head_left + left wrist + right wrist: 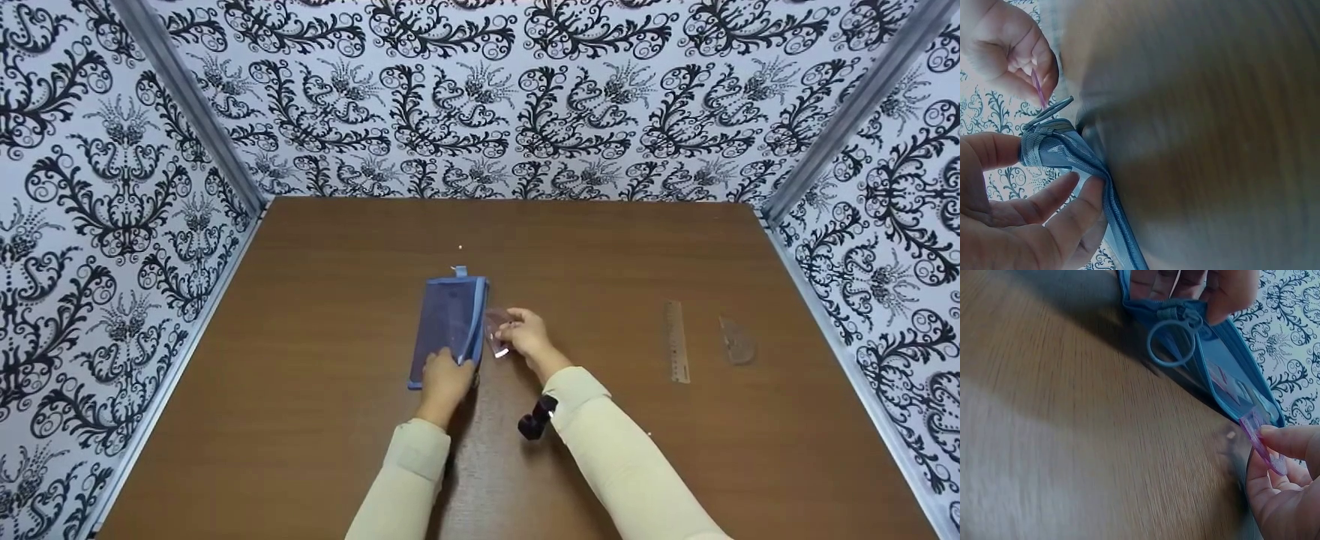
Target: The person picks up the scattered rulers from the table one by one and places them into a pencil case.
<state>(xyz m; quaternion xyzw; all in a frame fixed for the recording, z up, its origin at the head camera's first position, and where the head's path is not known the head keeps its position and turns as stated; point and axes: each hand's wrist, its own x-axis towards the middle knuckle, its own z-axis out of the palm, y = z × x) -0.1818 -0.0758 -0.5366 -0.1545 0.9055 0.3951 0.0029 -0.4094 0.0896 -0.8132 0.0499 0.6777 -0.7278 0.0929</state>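
Observation:
A blue zip pouch [448, 315] with a see-through panel lies on the table, its zipped side parted. My left hand [448, 375] grips the pouch's near end, thumb and fingers on either side of the edge in the left wrist view. A ring-shaped zipper pull [1171, 343] hangs beside that hand. My right hand [527, 334] pinches a flat piece of clear pink plastic [1258, 439] between thumb and fingers. The piece is right at the pouch's opening. Inside the pouch, some clear and pinkish items [1230, 385] show through the gap.
To the right on the brown table [337, 450] lie a clear ruler [676, 342] and a clear protractor [738, 341]. A dark device [537, 418] sits at my right wrist. Patterned walls [480, 97] enclose the table's back and sides.

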